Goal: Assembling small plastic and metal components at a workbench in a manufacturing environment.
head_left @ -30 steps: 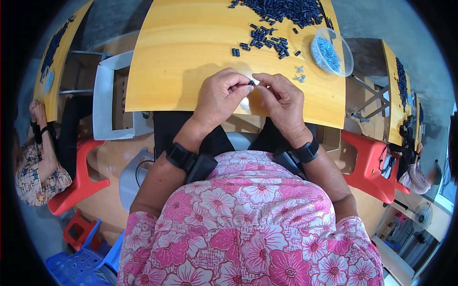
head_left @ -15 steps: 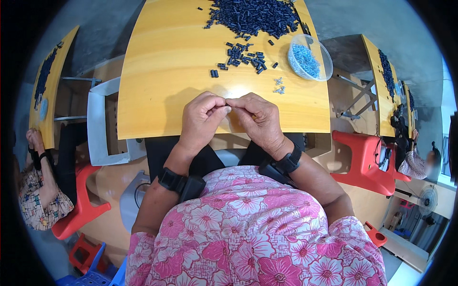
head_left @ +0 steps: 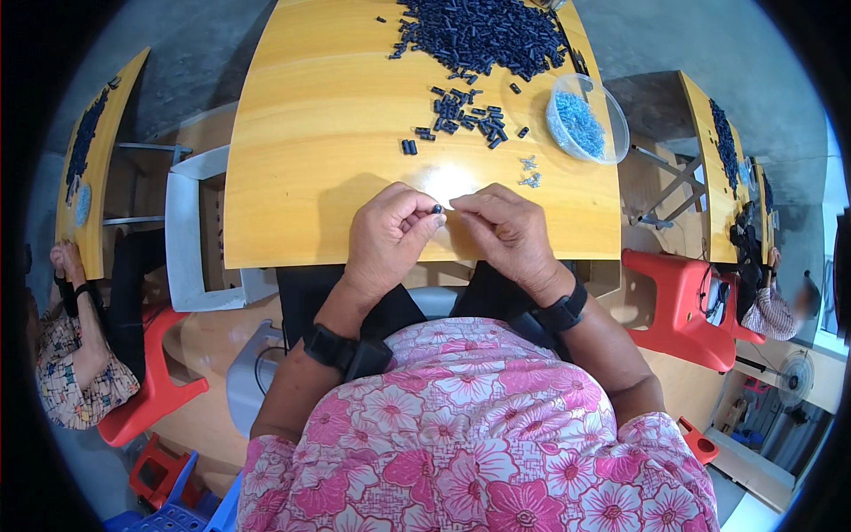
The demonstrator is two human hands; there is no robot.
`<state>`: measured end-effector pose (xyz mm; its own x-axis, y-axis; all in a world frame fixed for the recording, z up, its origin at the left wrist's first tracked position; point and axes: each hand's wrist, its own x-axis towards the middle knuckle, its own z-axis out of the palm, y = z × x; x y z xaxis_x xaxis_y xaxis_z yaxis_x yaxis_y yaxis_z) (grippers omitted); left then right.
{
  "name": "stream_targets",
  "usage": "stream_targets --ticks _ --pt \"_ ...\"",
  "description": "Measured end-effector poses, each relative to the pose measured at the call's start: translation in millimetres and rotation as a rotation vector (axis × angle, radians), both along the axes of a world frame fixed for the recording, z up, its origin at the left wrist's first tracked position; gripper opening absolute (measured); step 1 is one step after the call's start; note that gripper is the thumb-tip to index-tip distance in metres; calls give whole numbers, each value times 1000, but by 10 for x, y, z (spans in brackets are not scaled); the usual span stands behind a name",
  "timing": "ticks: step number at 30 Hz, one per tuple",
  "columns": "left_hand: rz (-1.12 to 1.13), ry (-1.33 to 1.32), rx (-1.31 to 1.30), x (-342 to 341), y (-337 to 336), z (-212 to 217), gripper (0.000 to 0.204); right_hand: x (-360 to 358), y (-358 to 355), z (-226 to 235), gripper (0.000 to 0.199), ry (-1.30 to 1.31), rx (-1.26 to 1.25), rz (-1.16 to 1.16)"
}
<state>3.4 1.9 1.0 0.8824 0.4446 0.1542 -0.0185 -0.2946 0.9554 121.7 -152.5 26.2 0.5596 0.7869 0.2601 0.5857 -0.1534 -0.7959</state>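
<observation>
Over the near part of the yellow table (head_left: pixel 292 195), my left hand (head_left: pixel 387 232) pinches a small black cylindrical piece (head_left: pixel 437 209) between thumb and fingertips. Just to its right, apart from it, my right hand (head_left: pixel 511 229) has its thumb and fingers drawn together; what they hold, if anything, is too small to make out. Several loose black pieces (head_left: pixel 452 113) lie beyond my hands, in front of a large heap of the same pieces (head_left: pixel 479 35). A few small clear bits (head_left: pixel 530 180) rest near a round clear tub (head_left: pixel 618 124) of bluish transparent pieces (head_left: pixel 579 124).
Under the table's left side stands an open white box (head_left: pixel 182 230). Red plastic stools (head_left: pixel 683 306) stand right and left. At the left another person's hands (head_left: pixel 68 259) meet beside a neighbouring table (head_left: pixel 106 168); one more person (head_left: pixel 771 306) sits far right.
My hands have drawn apart: the right has moved off to the right, and the black piece now shows in my left fingertips. The whole view has shifted slightly.
</observation>
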Motion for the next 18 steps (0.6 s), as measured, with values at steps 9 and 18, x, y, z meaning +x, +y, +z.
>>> stream_targets --ticks 9,18 --pt "-36 26 -6 -19 -10 61 6 527 62 128 9 -256 -178 -255" --pt "-50 7 -34 -21 15 69 5 963 346 206 11 -533 -341 -252"
